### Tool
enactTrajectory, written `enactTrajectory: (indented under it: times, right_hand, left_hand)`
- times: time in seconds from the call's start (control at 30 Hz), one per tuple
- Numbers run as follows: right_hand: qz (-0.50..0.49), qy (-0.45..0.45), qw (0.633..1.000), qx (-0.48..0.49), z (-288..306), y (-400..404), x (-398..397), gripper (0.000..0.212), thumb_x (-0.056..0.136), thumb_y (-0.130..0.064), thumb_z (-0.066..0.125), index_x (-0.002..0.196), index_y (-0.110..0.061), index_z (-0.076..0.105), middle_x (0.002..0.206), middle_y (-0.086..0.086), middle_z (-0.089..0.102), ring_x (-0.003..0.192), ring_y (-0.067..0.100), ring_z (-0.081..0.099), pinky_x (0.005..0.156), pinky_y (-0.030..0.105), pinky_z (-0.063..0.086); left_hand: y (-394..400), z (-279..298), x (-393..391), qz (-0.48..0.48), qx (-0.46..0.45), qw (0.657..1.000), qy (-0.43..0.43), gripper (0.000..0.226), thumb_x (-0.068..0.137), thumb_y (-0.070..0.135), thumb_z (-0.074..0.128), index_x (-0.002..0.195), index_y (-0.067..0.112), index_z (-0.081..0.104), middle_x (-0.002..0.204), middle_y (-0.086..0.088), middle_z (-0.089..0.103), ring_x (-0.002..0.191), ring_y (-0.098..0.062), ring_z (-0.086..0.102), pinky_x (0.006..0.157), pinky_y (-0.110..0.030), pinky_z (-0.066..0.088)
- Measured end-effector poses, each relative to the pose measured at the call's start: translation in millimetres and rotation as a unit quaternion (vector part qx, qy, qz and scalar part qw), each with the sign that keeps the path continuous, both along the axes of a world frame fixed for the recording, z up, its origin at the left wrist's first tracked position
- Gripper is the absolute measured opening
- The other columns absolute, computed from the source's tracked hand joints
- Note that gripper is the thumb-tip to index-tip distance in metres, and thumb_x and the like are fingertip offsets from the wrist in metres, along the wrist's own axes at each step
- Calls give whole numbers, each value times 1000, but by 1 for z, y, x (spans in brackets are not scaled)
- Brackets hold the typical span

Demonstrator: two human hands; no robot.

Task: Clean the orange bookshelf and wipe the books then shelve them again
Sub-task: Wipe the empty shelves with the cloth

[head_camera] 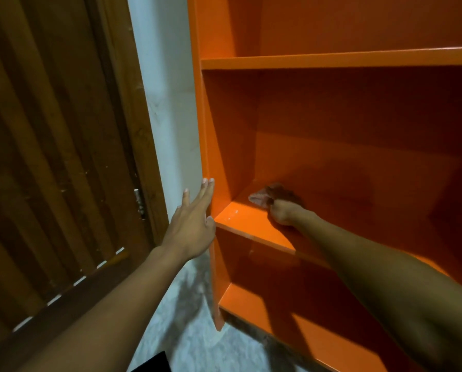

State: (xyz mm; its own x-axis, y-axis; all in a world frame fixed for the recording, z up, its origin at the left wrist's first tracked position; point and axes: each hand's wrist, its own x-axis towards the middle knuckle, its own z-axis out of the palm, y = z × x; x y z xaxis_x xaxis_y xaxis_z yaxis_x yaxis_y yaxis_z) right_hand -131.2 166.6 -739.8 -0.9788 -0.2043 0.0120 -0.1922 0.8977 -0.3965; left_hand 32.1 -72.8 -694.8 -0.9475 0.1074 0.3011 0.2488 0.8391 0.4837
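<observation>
The orange bookshelf (331, 60) fills the right half of the view, and no books stand in the compartments I can see. My right hand (284, 213) reaches into the middle compartment and grips a small brownish cloth (267, 196), which lies bunched on the shelf board near its left rear corner. My left hand (195, 224) lies flat with straight fingers against the outer face of the bookshelf's left side panel, at the height of that same board.
A dark wooden slatted door (50, 157) stands at the left, with a strip of white wall (168, 89) between it and the bookshelf. Grey mottled floor (187, 318) shows below. A lower shelf compartment (278, 304) opens beneath my right forearm.
</observation>
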Motion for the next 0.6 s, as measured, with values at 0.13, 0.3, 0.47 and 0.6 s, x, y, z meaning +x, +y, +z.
enactTrajectory:
  times: [0.13,0.3,0.47,0.6]
  right_hand:
    - [24,-24,999,39,0,-36,-16,56,94,-67,12,140,-52,41,158,-6,31,144,27,31,118,49,22]
    - [72,27,997,32,13,-73,24,48,98,-48,20,116,-26,58,128,8,62,116,33,56,101,48,42]
    - [95,144,981,82,0,-86,73,36,99,-36,40,130,-22,53,134,16,54,114,41,48,94,47,42]
    - [230,214,945,95,1,-87,116,63,78,-22,21,125,-24,63,117,13,60,101,36,53,82,47,45]
  left_hand:
    - [-4,0,-2,2,-6,1000,2,77,104,19,39,156,38,-14,167,14,-8,154,-30,-12,122,-58,12]
    - [-4,5,1,23,5,1000,-4,79,104,15,39,154,45,-14,168,-8,7,151,-37,20,111,-61,36]
    - [-7,2,-1,35,16,999,-8,89,100,13,43,147,58,-17,166,-22,3,135,-48,45,102,-64,43]
    - [-5,4,5,25,20,999,-1,79,103,14,42,155,47,-8,167,-13,7,137,-49,41,106,-61,39]
